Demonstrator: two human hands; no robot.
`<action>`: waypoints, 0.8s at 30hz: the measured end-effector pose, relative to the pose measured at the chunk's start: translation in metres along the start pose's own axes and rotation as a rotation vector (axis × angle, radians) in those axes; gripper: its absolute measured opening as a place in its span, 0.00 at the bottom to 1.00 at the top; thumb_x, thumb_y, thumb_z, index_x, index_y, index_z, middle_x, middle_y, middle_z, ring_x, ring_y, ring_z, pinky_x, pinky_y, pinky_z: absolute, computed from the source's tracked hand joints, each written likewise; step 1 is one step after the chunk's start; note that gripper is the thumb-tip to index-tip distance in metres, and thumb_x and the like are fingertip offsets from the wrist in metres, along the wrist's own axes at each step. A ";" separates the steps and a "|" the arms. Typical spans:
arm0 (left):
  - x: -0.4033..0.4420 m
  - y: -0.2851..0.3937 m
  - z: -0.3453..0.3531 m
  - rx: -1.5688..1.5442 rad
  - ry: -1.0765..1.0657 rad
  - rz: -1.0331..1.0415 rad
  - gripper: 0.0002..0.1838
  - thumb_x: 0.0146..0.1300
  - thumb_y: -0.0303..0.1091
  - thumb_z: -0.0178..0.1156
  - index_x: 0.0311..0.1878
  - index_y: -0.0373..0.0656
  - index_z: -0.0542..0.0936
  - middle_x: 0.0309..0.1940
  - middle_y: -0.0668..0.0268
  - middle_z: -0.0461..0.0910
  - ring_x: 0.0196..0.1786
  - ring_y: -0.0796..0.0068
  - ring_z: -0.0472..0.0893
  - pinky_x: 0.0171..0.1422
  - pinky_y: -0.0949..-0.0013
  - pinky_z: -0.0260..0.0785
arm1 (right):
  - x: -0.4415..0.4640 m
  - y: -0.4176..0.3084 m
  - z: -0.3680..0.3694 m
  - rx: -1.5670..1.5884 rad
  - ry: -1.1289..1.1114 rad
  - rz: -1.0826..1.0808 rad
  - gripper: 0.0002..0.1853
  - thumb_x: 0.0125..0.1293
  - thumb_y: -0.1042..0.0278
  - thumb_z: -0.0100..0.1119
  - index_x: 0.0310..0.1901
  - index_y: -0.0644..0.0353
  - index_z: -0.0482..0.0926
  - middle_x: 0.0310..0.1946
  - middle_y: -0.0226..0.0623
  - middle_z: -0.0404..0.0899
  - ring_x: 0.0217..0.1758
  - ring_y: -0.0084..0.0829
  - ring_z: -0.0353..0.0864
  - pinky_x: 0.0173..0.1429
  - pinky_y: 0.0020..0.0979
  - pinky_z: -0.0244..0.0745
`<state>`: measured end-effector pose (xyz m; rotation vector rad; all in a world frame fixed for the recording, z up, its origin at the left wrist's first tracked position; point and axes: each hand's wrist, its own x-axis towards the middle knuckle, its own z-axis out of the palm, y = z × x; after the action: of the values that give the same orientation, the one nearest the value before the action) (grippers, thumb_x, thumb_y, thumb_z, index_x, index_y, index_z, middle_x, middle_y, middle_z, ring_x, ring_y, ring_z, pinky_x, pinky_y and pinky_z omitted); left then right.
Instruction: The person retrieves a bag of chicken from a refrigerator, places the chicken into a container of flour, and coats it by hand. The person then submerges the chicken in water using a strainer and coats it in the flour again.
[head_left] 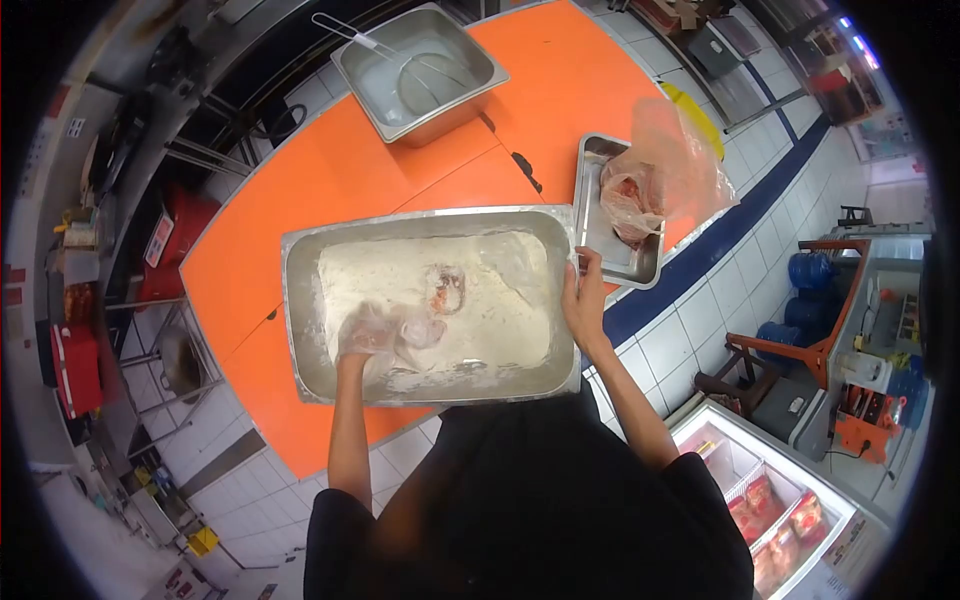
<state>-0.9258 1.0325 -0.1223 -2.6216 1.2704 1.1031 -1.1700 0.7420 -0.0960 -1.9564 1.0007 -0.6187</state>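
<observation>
A large metal tray (pixel 430 398) holds pale flour (pixel 500 320). Inside it, my left hand (pixel 372 332), in a clear plastic glove, is low over the flour left of centre and smeared by motion. Beside its fingers is a pale pinkish lump (pixel 422 331), too blurred to make out. A reddish piece (pixel 443 290) lies in the flour just above. My right hand (pixel 583 298), bare, grips the tray's right rim with its fingers bent over the edge.
Behind stands a deep metal pan (pixel 440 128) with a wire-handled strainer (pixel 432 85). At the right, a smaller metal tray (pixel 592 225) holds a plastic bag (pixel 632 190) of reddish meat. All stand on an orange table (pixel 300 160). An open freezer (pixel 740 470) is at the lower right.
</observation>
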 end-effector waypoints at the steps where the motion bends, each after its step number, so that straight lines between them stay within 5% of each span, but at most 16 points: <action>1: 0.008 -0.007 0.021 0.105 -0.036 0.053 0.34 0.57 0.66 0.56 0.57 0.48 0.77 0.51 0.45 0.78 0.53 0.45 0.78 0.61 0.54 0.68 | 0.000 0.003 0.002 0.011 0.005 -0.009 0.17 0.71 0.70 0.50 0.57 0.69 0.66 0.51 0.58 0.74 0.57 0.50 0.76 0.62 0.42 0.69; 7: 0.027 0.069 0.047 -0.302 -0.131 0.006 0.30 0.59 0.59 0.58 0.53 0.42 0.79 0.48 0.43 0.80 0.54 0.45 0.78 0.59 0.53 0.70 | 0.001 0.000 0.002 0.025 0.014 0.012 0.17 0.71 0.70 0.49 0.57 0.69 0.66 0.49 0.58 0.75 0.55 0.52 0.77 0.60 0.42 0.70; 12: -0.013 0.100 0.013 -0.272 0.362 -0.291 0.33 0.59 0.54 0.61 0.57 0.34 0.72 0.47 0.44 0.80 0.52 0.43 0.79 0.55 0.53 0.72 | -0.001 -0.009 -0.001 0.082 0.002 0.047 0.17 0.69 0.71 0.52 0.56 0.68 0.67 0.51 0.57 0.74 0.56 0.51 0.75 0.61 0.43 0.68; 14: -0.023 0.101 0.000 -0.318 0.482 -0.238 0.33 0.59 0.52 0.62 0.58 0.35 0.71 0.45 0.45 0.80 0.51 0.45 0.80 0.54 0.53 0.73 | -0.002 -0.016 -0.003 -0.341 0.159 -0.251 0.19 0.65 0.70 0.57 0.56 0.65 0.69 0.54 0.54 0.72 0.58 0.50 0.71 0.62 0.45 0.64; 16: -0.032 0.112 -0.018 -0.379 0.601 -0.172 0.34 0.59 0.51 0.63 0.60 0.35 0.70 0.44 0.45 0.80 0.50 0.47 0.80 0.52 0.54 0.73 | -0.019 -0.040 0.009 -0.253 0.064 -0.399 0.24 0.60 0.66 0.64 0.56 0.63 0.70 0.56 0.51 0.70 0.59 0.50 0.67 0.63 0.47 0.61; 19: -0.033 0.096 -0.019 -0.573 0.572 -0.174 0.30 0.62 0.47 0.64 0.58 0.34 0.71 0.44 0.46 0.80 0.48 0.55 0.81 0.53 0.57 0.73 | -0.060 -0.108 0.037 0.068 -0.468 -0.423 0.32 0.52 0.58 0.72 0.56 0.61 0.69 0.56 0.46 0.70 0.59 0.47 0.69 0.64 0.46 0.60; 21: -0.011 0.072 0.005 -0.967 0.712 -0.266 0.23 0.64 0.42 0.64 0.55 0.35 0.73 0.42 0.54 0.80 0.43 0.66 0.80 0.48 0.64 0.73 | -0.084 -0.114 0.071 0.030 -0.647 -0.533 0.39 0.52 0.50 0.70 0.62 0.61 0.65 0.51 0.47 0.72 0.58 0.47 0.69 0.59 0.47 0.64; 22: -0.014 0.077 0.000 -0.964 0.715 -0.242 0.23 0.64 0.42 0.64 0.55 0.35 0.73 0.42 0.54 0.80 0.43 0.66 0.80 0.48 0.64 0.73 | -0.087 -0.119 0.078 0.022 -0.625 -0.538 0.39 0.52 0.50 0.70 0.62 0.61 0.65 0.51 0.47 0.72 0.58 0.47 0.69 0.59 0.47 0.64; 24: -0.029 0.083 -0.005 -1.448 0.680 -0.197 0.19 0.66 0.39 0.61 0.54 0.36 0.74 0.41 0.61 0.80 0.42 0.73 0.79 0.46 0.70 0.72 | -0.089 -0.127 0.091 -0.009 -0.664 -0.585 0.35 0.51 0.56 0.69 0.58 0.62 0.65 0.47 0.47 0.74 0.54 0.46 0.73 0.54 0.47 0.66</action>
<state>-0.9926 0.9945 -0.0788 -4.2578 -0.1006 1.4613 -1.1022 0.8996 -0.0422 -2.2395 0.0172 -0.2209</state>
